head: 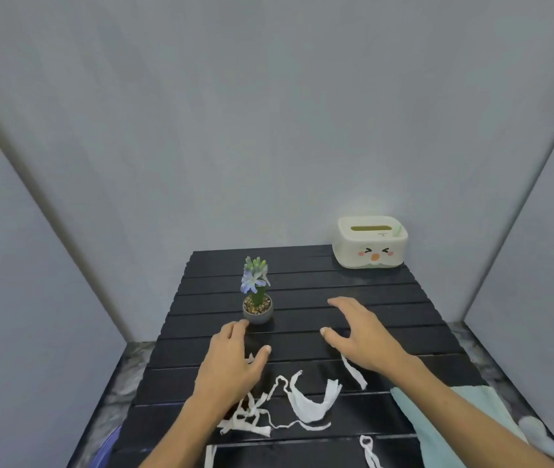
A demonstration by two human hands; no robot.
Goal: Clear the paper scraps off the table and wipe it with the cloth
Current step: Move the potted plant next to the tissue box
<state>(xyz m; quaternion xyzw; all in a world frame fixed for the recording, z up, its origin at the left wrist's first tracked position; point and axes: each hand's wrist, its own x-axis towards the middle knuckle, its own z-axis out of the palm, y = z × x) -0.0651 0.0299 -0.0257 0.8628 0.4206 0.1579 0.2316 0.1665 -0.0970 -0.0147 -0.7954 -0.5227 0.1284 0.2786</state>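
Head view: the tissue box (369, 243) at the bench's (302, 285) far right corner shows only its slot; the pot (257, 309) holds pebbles and a flower. My left hand (231, 363) and right hand (360, 336) are spread, holding nothing. Paper scraps (306, 405) lie nearer me than both; cloth (444, 420) lies under my right forearm.

Both hands over black slat table (302, 285), fingers spread, holding nothing: left hand (231, 363) nr potted plant (257, 298), right hand (360, 336). White paper scraps (306, 405) below hands; cloth (437, 420) at right edge, tissue box (370, 243) back-right corner.
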